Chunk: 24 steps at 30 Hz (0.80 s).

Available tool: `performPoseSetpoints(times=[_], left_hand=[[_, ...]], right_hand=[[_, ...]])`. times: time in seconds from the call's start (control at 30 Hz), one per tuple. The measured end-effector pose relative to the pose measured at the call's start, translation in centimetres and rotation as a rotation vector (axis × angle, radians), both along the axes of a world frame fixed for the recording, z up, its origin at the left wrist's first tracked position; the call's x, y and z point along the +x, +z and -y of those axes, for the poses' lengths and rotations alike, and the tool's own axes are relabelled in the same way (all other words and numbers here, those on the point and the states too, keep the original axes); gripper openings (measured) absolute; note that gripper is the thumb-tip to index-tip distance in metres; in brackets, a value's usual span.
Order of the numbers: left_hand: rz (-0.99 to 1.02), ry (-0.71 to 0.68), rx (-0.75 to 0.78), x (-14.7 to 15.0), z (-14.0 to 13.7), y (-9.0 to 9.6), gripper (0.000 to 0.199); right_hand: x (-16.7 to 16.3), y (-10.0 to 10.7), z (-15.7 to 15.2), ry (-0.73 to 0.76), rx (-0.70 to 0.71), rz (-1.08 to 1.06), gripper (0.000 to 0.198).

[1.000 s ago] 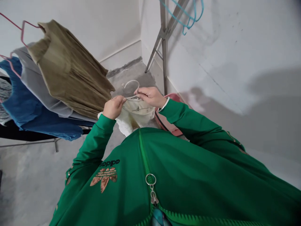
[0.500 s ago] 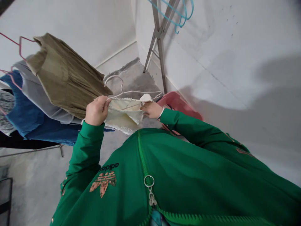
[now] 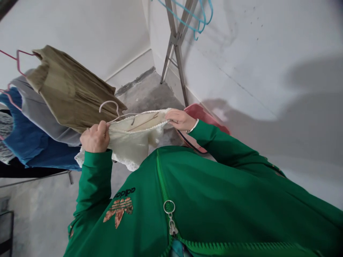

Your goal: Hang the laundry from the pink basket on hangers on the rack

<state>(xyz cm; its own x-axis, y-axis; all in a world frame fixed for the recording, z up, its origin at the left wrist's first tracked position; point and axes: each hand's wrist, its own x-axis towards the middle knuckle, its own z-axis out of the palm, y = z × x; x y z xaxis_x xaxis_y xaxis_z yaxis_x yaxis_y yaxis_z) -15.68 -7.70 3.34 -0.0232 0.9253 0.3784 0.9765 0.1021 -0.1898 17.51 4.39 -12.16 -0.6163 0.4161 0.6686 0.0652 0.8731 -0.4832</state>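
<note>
Your green jacket fills the lower view. Left of the cream garment, an olive garment hangs over grey and blue ones; right of it sits a pink basin (mostly hidden by your sleeve). The cream garment is stretched across a white wire hanger in front of your chest. Your left hand is fisted on its left edge, and your right hand pinches its right edge.

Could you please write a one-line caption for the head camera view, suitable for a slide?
Left hand and right hand stretch a cream garment on a white hanger beside hung clothes.
</note>
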Motion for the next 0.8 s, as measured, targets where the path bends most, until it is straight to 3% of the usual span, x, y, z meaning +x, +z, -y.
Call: performPoseSetpoints(times=[0.07,0.13,0.23,0.3,0.43,0.6,0.7,0.8], left_hand=[[-0.019,0.005,0.105,-0.3,-0.2,-0.3,0.038],[-0.014,-0.029,0.166,-0.6,-0.3,-0.3,0.037],[0.018,-0.076,0.201,-0.6,-0.6,0.0,0.038],[0.042,-0.1,0.209,-0.4,-0.8,0.3,0.04],[0.087,-0.117,0.186,0.0,-1.3,0.0,0.041],[0.21,-0.12,0.084,1.6,-2.4,-1.4,0.039],[0.206,-0.164,0.052,2.2,-3.3,-1.9,0.042],[0.174,-0.192,0.032,0.6,-3.7,-1.8,0.048]], right_hand=[[0.2,1.8,1.1,0.04,-0.043,-0.061,0.022],[0.7,3.3,1.4,-0.059,-0.077,-0.098,0.032],[1.4,4.3,-0.3,-0.271,-0.079,-0.034,0.049],[1.5,4.2,-2.1,-0.286,-0.047,0.086,0.052],[0.8,4.3,-4.2,-0.213,0.091,0.247,0.046],[-1.6,6.0,-2.6,-0.244,0.252,0.322,0.049],[-2.6,6.8,-1.6,-0.292,0.214,0.368,0.053],[-2.0,7.0,-1.8,-0.384,0.117,0.285,0.053]])
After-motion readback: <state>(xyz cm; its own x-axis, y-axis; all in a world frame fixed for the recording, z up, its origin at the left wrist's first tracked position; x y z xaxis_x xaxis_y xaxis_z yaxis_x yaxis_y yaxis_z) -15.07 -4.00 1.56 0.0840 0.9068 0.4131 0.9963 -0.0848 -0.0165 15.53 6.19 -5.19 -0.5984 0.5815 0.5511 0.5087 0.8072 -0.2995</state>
